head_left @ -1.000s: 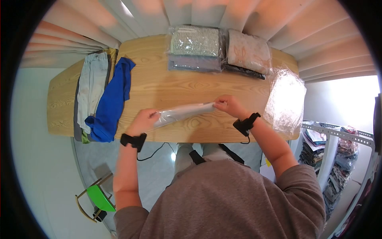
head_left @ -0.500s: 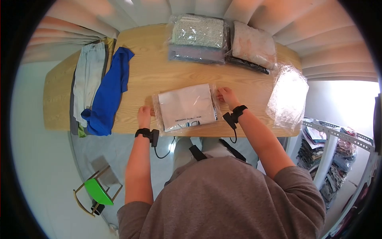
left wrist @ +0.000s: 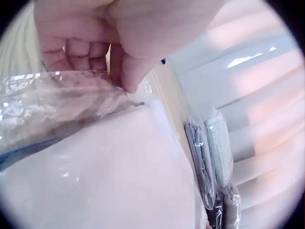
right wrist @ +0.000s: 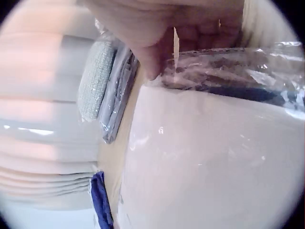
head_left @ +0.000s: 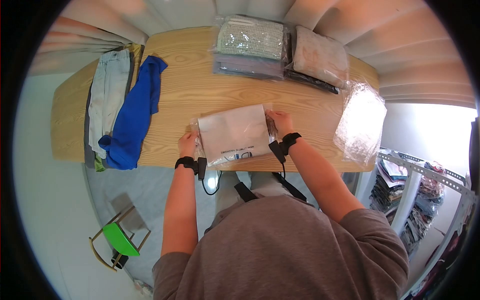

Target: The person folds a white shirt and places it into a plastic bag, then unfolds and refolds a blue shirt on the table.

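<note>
A folded white garment (head_left: pixel 232 130) with dark printed lettering lies in a clear plastic bag (head_left: pixel 201 151) near the table's front edge. My left hand (head_left: pixel 187 144) pinches the bag's loose left margin between thumb and fingers. On the opposite side, my right hand (head_left: pixel 280 122) pinches the upper part of the right margin. Both wrist views show the thumb tips at the corners of the white fabric, with crinkled film (left wrist: pixel 57 95) under the fingers. A dark strip (right wrist: pixel 233 93) of cloth shows along the garment's side.
At the back of the table (head_left: pixel 190 65) lie bagged folded clothes (head_left: pixel 252 40) and another bagged pale garment (head_left: pixel 320 57). Clear plastic bags (head_left: pixel 361 122) lie on the right. On the left are a blue garment (head_left: pixel 131 122) and light trousers (head_left: pixel 110 95). A shelf rack (head_left: pixel 425 172) stands at right.
The bagged garment, seen nearly edge-on between both hands, came down flat on the table. The hands then stood at its sides and have since moved inward onto the bag's margins.
</note>
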A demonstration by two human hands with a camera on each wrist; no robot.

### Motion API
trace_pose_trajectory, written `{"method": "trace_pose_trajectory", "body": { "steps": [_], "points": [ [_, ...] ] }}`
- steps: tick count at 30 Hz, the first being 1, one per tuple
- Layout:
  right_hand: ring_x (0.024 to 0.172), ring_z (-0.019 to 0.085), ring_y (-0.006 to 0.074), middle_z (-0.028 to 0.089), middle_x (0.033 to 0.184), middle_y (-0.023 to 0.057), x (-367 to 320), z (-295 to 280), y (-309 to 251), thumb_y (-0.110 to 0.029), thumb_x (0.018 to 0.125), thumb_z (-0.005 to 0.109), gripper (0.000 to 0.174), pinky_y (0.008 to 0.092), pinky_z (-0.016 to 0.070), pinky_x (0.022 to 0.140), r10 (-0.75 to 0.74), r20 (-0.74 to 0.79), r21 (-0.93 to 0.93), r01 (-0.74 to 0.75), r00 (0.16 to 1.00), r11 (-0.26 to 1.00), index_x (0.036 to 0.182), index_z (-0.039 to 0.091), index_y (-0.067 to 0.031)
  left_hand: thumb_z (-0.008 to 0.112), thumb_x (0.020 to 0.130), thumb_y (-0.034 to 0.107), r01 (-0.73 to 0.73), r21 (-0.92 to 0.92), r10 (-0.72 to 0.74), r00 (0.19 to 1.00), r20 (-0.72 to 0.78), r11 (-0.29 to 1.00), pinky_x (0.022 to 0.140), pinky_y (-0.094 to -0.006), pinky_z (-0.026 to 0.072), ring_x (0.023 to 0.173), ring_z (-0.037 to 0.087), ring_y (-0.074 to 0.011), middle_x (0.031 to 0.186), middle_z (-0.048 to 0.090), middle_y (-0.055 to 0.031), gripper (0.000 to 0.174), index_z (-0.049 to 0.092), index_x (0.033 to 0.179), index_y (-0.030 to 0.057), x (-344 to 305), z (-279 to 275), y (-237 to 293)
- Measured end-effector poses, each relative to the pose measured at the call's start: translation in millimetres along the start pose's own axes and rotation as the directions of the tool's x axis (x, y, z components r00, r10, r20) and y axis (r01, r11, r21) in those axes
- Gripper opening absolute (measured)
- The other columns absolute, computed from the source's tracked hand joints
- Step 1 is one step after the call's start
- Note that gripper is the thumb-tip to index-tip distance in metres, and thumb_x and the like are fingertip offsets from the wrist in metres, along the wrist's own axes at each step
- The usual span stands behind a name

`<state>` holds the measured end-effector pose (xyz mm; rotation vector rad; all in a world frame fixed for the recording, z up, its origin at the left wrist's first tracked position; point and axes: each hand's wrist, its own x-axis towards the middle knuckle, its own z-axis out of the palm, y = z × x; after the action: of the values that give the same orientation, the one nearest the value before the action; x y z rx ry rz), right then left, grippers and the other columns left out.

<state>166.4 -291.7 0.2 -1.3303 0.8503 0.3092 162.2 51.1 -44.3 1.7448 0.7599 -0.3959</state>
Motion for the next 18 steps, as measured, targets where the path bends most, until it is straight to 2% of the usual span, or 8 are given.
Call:
{"method": "trace_pose_trajectory", "body": {
  "steps": [1, 5, 10, 11, 12, 13, 15, 18],
  "points": [
    [0.058, 0.056, 0.0151, 0.064, 0.072, 0.0069, -1.6, -0.3, -1.1, -0.024, 0.08, 0.068, 0.027, 0.03, 0.0427, 0.053, 0.05, 0.035, 0.088, -0.052, 0.998, 0.995, 0.081, 0.065, 0.0034, 0.064, 0.083, 0.027, 0.0, 0.002, 0.0, 1.0, 0.006, 1.0, 0.051, -0.0254, 0.04, 0.057, 0.052, -0.0092, 0.065, 0.059, -0.0013, 0.028, 0.068, 0.079, -0.0011, 1.6, 1.3, -0.8],
    [0.055, 0.051, 0.0103, 0.058, 0.065, 0.0022, 19.7, -3.3, 12.9, -0.018, 0.084, 0.064, 0.02, 0.0248, 0.0372, 0.048, 0.038, -0.005, 0.084, -0.037, 0.999, 0.996, 0.073, 0.062, -0.0006, 0.064, 0.082, 0.031, -0.031, 0.081, 0.037, 0.996, -0.082, 0.996, 0.051, -0.0289, 0.0421, 0.055, 0.054, -0.0124, 0.065, 0.062, -0.0053, 0.033, 0.068, 0.078, -0.001, 14.8, 7.4, -16.3],
    [0.06, 0.061, 0.0199, 0.063, 0.065, 0.0069, 24.0, -24.6, 16.0, -0.034, 0.086, 0.056, 0.037, 0.0336, 0.0474, 0.056, 0.053, -0.11, -0.057, -0.06, 0.993, 0.997, 0.077, 0.064, 0.0002, 0.064, 0.08, 0.04, -0.098, 0.139, 0.118, 0.982, -0.145, 0.985, 0.053, -0.0302, 0.045, 0.055, 0.056, -0.0152, 0.068, 0.064, -0.0096, 0.041, 0.066, 0.074, -0.0012, 12.2, 1.3, -10.8],
    [0.06, 0.061, 0.0199, 0.063, 0.065, 0.0069, 19.0, -28.0, 14.7, -0.034, 0.086, 0.056, 0.037, 0.0336, 0.0474, 0.056, 0.053, -0.109, -0.055, -0.059, 0.993, 0.997, 0.077, 0.064, 0.0002, 0.066, 0.08, 0.039, -0.007, 0.231, 0.032, 0.994, -0.106, 0.973, 0.054, -0.0296, 0.0456, 0.056, 0.056, -0.0148, 0.067, 0.064, -0.009, 0.041, 0.064, 0.073, -0.0012, -8.7, -5.5, 11.0],
    [0.062, 0.062, 0.0228, 0.063, 0.065, 0.0076, 8.7, -31.7, 13.2, -0.037, 0.086, 0.055, 0.039, 0.0355, 0.0484, 0.059, -0.16, -0.12, -0.505, 0.078, 0.98, 0.859, 0.077, 0.064, 0.0005, 0.067, 0.079, 0.039, 0.08, 0.325, -0.059, 0.996, -0.074, 0.942, 0.054, -0.029, 0.0463, 0.057, 0.057, -0.0145, 0.067, 0.063, -0.0084, 0.041, 0.062, 0.072, -0.0012, -24.3, -9.2, 20.9],
    [0.064, 0.062, 0.0258, 0.063, 0.064, 0.0083, -1.3, -35.6, 15.6, -0.039, 0.086, 0.053, 0.042, 0.0375, 0.0494, 0.062, -0.348, -0.035, -0.843, 0.16, 0.937, 0.514, 0.077, 0.064, 0.0008, 0.067, 0.079, 0.039, 0.079, 0.329, -0.058, 0.996, -0.072, 0.941, 0.054, -0.029, 0.0463, 0.057, 0.057, -0.0145, 0.067, 0.063, -0.0084, 0.041, 0.062, 0.072, -0.0012, -31.4, -10.5, 15.5],
    [0.069, 0.063, 0.0283, 0.064, 0.067, 0.0115, -19.0, -40.3, 26.2, -0.04, 0.081, 0.061, 0.041, 0.0379, 0.0496, 0.067, -0.261, 0.015, -0.781, 0.174, 0.965, 0.6, 0.078, 0.064, 0.0015, 0.07, 0.078, 0.031, 0.072, 0.142, -0.092, 0.986, 0.138, 0.987, 0.058, -0.0283, 0.0474, 0.064, 0.058, -0.0139, 0.072, 0.062, -0.0061, 0.035, 0.059, 0.082, -0.0011, -46.5, -13.2, 5.1],
    [0.075, 0.06, 0.0218, 0.063, 0.076, 0.0111, -33.6, -43.4, 38.0, -0.032, 0.069, 0.075, 0.04, 0.0319, 0.0473, 0.068, -0.234, 0.14, -0.592, 0.271, 0.962, 0.759, 0.084, 0.062, 0.0026, 0.074, 0.074, 0.021, 0.012, -0.055, 0.002, 0.969, 0.246, 0.998, 0.063, -0.0284, 0.0484, 0.069, 0.057, -0.0144, 0.08, 0.061, -0.0049, 0.036, 0.055, 0.094, -0.002, -64.9, 2.4, -9.1]
  ]
}}
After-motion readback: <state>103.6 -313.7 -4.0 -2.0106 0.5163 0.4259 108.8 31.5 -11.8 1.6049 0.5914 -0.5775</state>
